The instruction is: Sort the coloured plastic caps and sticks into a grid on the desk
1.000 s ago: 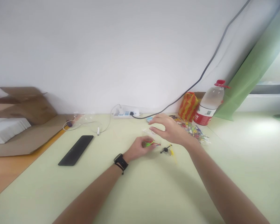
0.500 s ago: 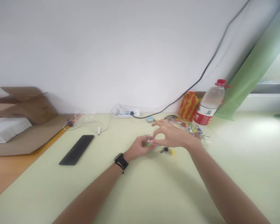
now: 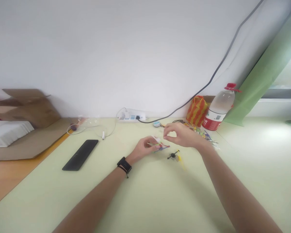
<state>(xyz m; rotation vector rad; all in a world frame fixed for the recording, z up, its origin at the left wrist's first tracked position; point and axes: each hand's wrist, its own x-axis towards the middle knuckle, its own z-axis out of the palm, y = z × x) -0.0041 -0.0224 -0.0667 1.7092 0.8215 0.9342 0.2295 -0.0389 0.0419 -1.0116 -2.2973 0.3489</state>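
Observation:
My left hand (image 3: 143, 148), with a black watch (image 3: 124, 165) on its wrist, is closed on a small multicoloured plastic piece (image 3: 161, 147). Thin red, blue, green and white parts of it stick out past the fingers; the rest is hidden by the hand. To the right and slightly higher, my right hand (image 3: 180, 134) is held in a pinch, apart from the piece. Whatever lies between its fingertips is too small to tell. Below the hands, a small black piece with arrow-like ends (image 3: 173, 155) lies on the table beside a yellow strip (image 3: 181, 160).
Behind my right hand lie a heap of thin coloured pieces (image 3: 207, 135), a striped bag (image 3: 197, 110) and a large bottle (image 3: 218, 108). A small round tin (image 3: 156, 124) and a power strip (image 3: 132, 117) sit near the wall. Leftward are a black slab (image 3: 80, 155) and an open carton (image 3: 38, 108).
My right hand has drawn away from the left, its fingers now pinched closer together. More of the coloured piece shows in my left hand, its thin parts pointing right.

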